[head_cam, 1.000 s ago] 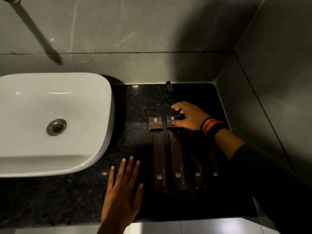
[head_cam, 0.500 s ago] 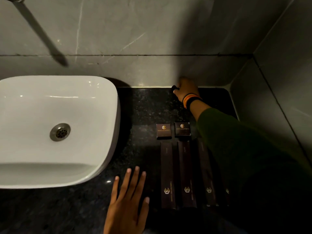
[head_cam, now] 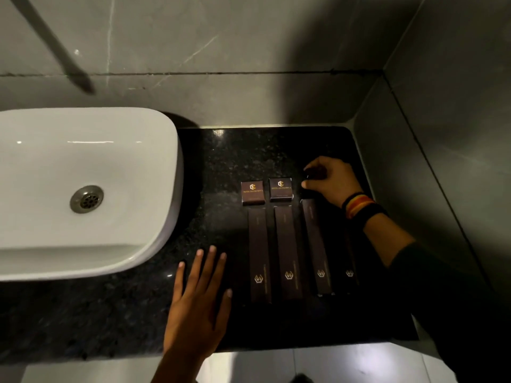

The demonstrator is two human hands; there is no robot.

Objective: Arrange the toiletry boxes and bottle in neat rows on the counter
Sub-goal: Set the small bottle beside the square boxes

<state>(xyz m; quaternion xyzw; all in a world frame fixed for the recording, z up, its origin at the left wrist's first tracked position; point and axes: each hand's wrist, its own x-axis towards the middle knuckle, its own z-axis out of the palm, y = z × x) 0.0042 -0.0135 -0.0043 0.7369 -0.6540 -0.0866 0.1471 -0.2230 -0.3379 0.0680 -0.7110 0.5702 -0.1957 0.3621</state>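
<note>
On the black granite counter (head_cam: 221, 167) lie several long dark boxes side by side; the leftmost (head_cam: 258, 255) and the one beside it (head_cam: 287, 252) show fully, the rightmost (head_cam: 349, 261) is mostly under my forearm. Two small square boxes (head_cam: 252, 192) (head_cam: 280, 188) sit in a row just behind them. My right hand (head_cam: 330, 182) is curled around the small dark bottle (head_cam: 309, 176), right of the second square box; the bottle is mostly hidden by my fingers. Left of the long boxes my left hand (head_cam: 197, 305) lies flat, fingers spread.
A white basin (head_cam: 154, 217) with a metal drain fills the left side. Grey tiled walls (head_cam: 442, 134) close the back and right. The counter's front edge (head_cam: 304, 346) runs just below the boxes.
My right hand reached to the back wall, took the small bottle, and has come forward with it to beside the square boxes. The left hand stayed flat.
</note>
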